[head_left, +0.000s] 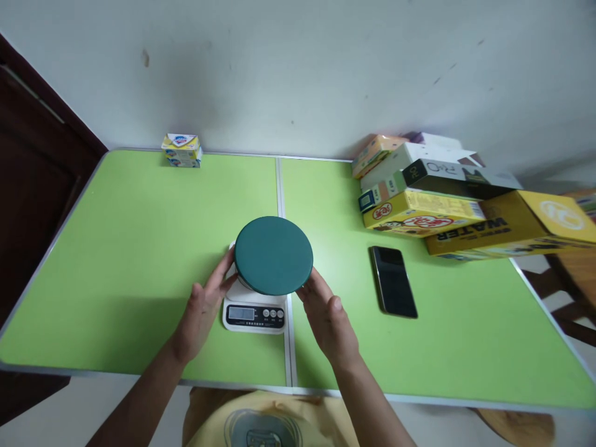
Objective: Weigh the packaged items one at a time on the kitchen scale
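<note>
A round container with a flat dark green lid (pixel 274 256) is between my two hands, over a white kitchen scale (pixel 254 328). My left hand (pixel 199 310) grips its left side with the fingers, thumb held up. On the opposite side, the fingers of my right hand (pixel 329 318) reach under the lid's edge, partly hidden by it. The lid covers most of the container's body and the scale's platform. Whether the container rests on the scale or is held just above it, I cannot tell. The scale's display and buttons face me.
A black smartphone (pixel 394 282) lies to the right on the green table (pixel 116 248). Several boxes stand at the back right, among them a yellow box marked WATER (pixel 512 223). Small yellow-and-white boxes (pixel 182 151) sit by the wall at the back left.
</note>
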`<action>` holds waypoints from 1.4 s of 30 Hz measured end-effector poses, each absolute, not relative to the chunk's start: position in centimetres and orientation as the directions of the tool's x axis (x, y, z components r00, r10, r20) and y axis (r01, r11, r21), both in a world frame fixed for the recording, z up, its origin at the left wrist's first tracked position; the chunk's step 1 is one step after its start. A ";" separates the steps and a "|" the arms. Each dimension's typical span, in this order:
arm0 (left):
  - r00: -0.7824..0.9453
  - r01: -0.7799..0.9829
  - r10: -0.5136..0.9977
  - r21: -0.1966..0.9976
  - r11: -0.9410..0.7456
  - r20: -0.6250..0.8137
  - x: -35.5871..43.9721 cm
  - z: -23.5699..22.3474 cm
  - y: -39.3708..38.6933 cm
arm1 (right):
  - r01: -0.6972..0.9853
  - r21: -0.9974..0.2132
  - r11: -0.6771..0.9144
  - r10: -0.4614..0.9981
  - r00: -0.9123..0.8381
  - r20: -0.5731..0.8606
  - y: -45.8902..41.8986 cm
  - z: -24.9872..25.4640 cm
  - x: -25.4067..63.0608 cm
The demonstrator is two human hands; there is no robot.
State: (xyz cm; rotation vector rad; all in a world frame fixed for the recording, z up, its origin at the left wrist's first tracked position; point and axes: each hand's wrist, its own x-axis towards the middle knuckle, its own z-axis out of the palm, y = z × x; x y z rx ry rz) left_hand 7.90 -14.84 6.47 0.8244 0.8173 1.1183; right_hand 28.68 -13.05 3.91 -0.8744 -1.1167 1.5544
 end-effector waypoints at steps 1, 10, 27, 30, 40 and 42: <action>0.230 -0.420 0.963 0.878 0.228 -0.140 7.9 6.4 -14.8 | -0.286 -0.955 -0.079 0.970 -0.245 -0.007 -13.0 3.8 28.8; 0.219 -0.379 0.960 0.891 0.249 -0.175 7.7 6.5 -14.6 | -0.203 -0.978 -0.057 0.972 -0.235 -0.008 -13.1 3.5 29.4; 0.035 -0.016 0.985 0.985 0.171 -0.170 7.1 6.7 -14.2 | 0.208 -0.970 0.125 0.962 -0.263 0.067 -11.5 4.3 28.9; 0.016 0.019 0.988 0.988 0.152 -0.152 6.6 7.1 -14.1 | 0.245 -0.955 0.165 0.959 -0.265 0.097 -11.0 4.9 28.6; 0.109 -0.174 0.979 0.966 0.190 -0.172 7.1 6.3 -14.4 | 0.320 -0.927 0.196 0.965 -0.232 0.124 -11.2 4.4 28.2; 0.139 -0.202 0.976 0.960 0.192 -0.166 7.3 6.7 -14.4 | 0.349 -0.909 0.226 0.963 -0.220 0.155 -10.8 4.7 27.8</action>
